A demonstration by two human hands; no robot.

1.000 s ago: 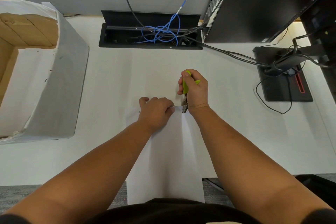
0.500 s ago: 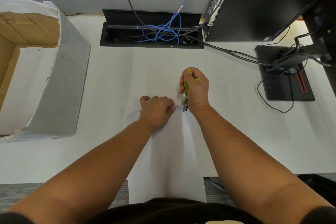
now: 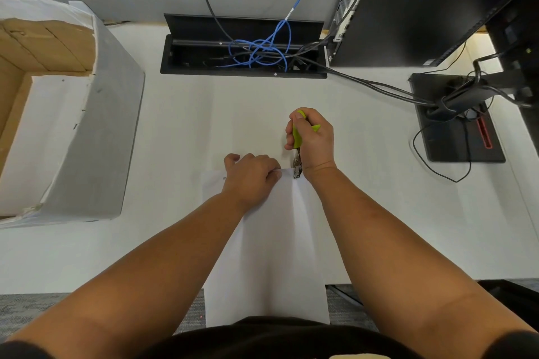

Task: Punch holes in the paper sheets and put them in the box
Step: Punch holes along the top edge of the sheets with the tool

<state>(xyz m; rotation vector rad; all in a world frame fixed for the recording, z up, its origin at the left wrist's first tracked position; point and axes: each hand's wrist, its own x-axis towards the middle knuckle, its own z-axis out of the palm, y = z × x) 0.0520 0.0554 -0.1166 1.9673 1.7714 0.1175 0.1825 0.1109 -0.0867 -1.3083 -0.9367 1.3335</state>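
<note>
A white paper sheet (image 3: 277,248) lies on the white table in front of me, its near end hanging over the table edge. A small hole shows near its far left corner. My left hand (image 3: 250,175) holds the sheet's far edge with curled fingers. My right hand (image 3: 312,140) grips a hand hole punch with green handles (image 3: 297,137); its metal jaws sit on the sheet's far edge, just right of my left hand. The box (image 3: 84,137), wrapped in white paper with brown cardboard inside, stands at the left and holds white sheets.
A black cable tray (image 3: 242,49) with blue and black cables is sunk into the table at the back. A black computer case (image 3: 423,3) and a monitor stand base (image 3: 455,122) with cables stand at the right.
Both hands and the punch stay in place at the sheet's far edge; only the camera view shifts slightly.
</note>
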